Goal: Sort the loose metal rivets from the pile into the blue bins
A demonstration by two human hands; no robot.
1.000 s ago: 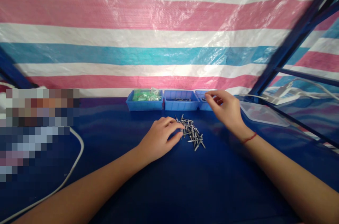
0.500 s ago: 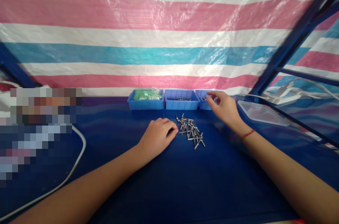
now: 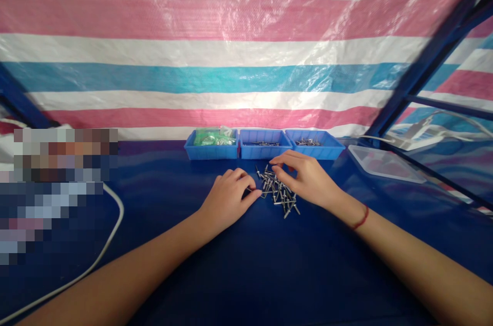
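Note:
A loose pile of metal blind rivets (image 3: 284,196) lies on the dark blue tabletop (image 3: 246,264). At its left edge rests my left hand (image 3: 231,195), fingers curled in and thumb drawn close to the index finger; what they hold, if anything, is hidden. My right hand (image 3: 306,177) hovers over the pile's upper right side, thumb and index finger apart with nothing seen between them. Behind the pile, the right blue bin (image 3: 318,152) and the middle blue bin (image 3: 265,152) contain similar metal pieces.
The left blue bin (image 3: 211,152) holds green plastic bags. A clear plastic lid (image 3: 385,164) lies at right, near a white power strip (image 3: 418,136) and a blue metal frame (image 3: 423,69). A white cable (image 3: 111,228) curves along the left. Striped sheeting (image 3: 239,79) hangs behind.
My right hand has moved left and toward me, from the right bin to above the rivet pile. The left hand stays in place, its thumb and index finger shifting slightly.

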